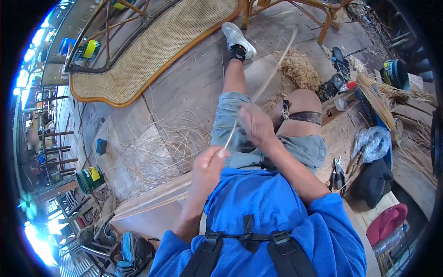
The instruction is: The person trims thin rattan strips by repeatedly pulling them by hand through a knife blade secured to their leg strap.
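A thin pale strip (230, 134) runs between my two hands over my lap. My left hand (209, 165) is closed round its lower end, thumb on top. Farther up, my right hand (256, 124) is blurred by motion at the strip, and its fingers are too smeared to read. Beyond that hand a longer pale length (278, 64), also blurred, stretches up over the floor. A dark band (302, 117) is tied round my bent right knee.
Loose coils of thin strands (173, 145) lie on the floor at left. A woven cane panel (143, 53) stands at upper left. Shavings (299, 69) are heaped past my knee. At right are pliers (339, 174), a plastic bag (373, 144), strand bundles (376, 101) and a green bucket (396, 74).
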The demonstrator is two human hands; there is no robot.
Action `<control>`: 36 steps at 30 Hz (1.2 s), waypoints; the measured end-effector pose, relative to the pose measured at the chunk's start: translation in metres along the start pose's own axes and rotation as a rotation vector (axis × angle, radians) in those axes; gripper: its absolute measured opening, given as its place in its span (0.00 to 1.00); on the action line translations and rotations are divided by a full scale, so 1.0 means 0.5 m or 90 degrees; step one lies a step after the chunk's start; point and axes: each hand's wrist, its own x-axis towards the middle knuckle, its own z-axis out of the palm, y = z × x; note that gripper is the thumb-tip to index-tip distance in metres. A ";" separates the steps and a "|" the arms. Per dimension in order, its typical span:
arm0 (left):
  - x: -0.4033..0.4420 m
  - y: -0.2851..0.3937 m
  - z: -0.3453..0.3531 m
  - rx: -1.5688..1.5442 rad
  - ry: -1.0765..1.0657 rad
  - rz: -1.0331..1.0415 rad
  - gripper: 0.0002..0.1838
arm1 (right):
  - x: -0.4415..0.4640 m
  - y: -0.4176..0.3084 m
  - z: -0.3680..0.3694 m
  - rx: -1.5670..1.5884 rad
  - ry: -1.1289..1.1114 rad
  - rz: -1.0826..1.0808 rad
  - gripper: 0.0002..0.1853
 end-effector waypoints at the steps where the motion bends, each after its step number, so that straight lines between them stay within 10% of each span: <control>1: -0.021 0.029 -0.014 -0.008 0.011 0.000 0.11 | 0.025 0.086 0.028 -0.104 -0.018 0.125 0.20; 5: -0.020 0.051 -0.056 -0.228 0.045 0.055 0.09 | 0.051 0.030 -0.016 0.451 -0.043 0.431 0.21; 11: 0.081 0.079 0.010 -0.204 -0.059 0.061 0.11 | 0.027 -0.041 -0.037 0.749 -0.386 0.643 0.21; 19: 0.120 0.115 -0.017 0.089 0.064 0.118 0.12 | -0.016 -0.053 -0.088 0.461 -0.554 0.407 0.24; 25: 0.141 -0.002 -0.008 0.167 -0.089 0.047 0.15 | -0.090 -0.047 -0.247 0.526 -0.298 0.480 0.26; 31: 0.178 0.040 0.115 0.211 -0.039 0.339 0.18 | -0.148 -0.064 -0.300 0.446 -0.198 0.483 0.27; 36: 0.189 0.087 0.215 0.029 -0.369 0.291 0.15 | -0.164 -0.060 -0.284 0.429 -0.215 0.469 0.26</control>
